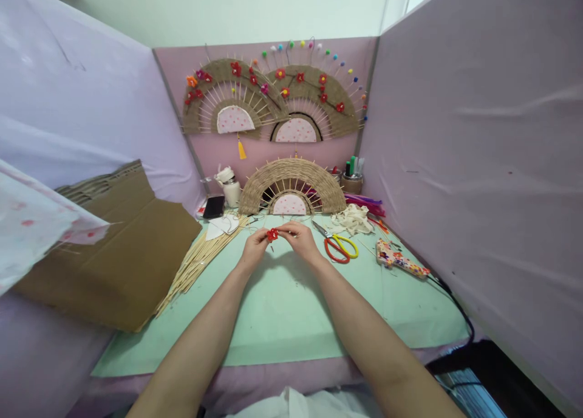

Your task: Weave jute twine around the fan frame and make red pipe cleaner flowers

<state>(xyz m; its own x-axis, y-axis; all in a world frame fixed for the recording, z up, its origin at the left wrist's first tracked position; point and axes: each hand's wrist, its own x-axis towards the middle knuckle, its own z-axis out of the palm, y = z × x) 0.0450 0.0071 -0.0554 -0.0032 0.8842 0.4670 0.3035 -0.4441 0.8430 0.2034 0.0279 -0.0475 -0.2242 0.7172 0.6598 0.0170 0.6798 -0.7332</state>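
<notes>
Between my two hands, above the middle of the green tabletop, is a small red flower point(272, 234) with a pale centre. The closed fingers of my left hand point(255, 248) pinch it from the left. My right hand point(297, 237) has its fingers closed at the flower's right edge; a short dark stem hangs below. Just beyond my hands a woven half-round fan point(294, 169) with a dotted pink centre stands upright. Scissors with red and yellow handles point(339, 248) lie to the right of my right hand.
Right of the scissors lies a flower-patterned glue gun point(401, 260) with a black cord. Pale cloth strips point(355, 219) are heaped behind. Thin wooden sticks point(200, 260) and a large cardboard sheet point(104, 254) lie left. A phone point(214, 208) and white bottle point(230, 187) stand at the back.
</notes>
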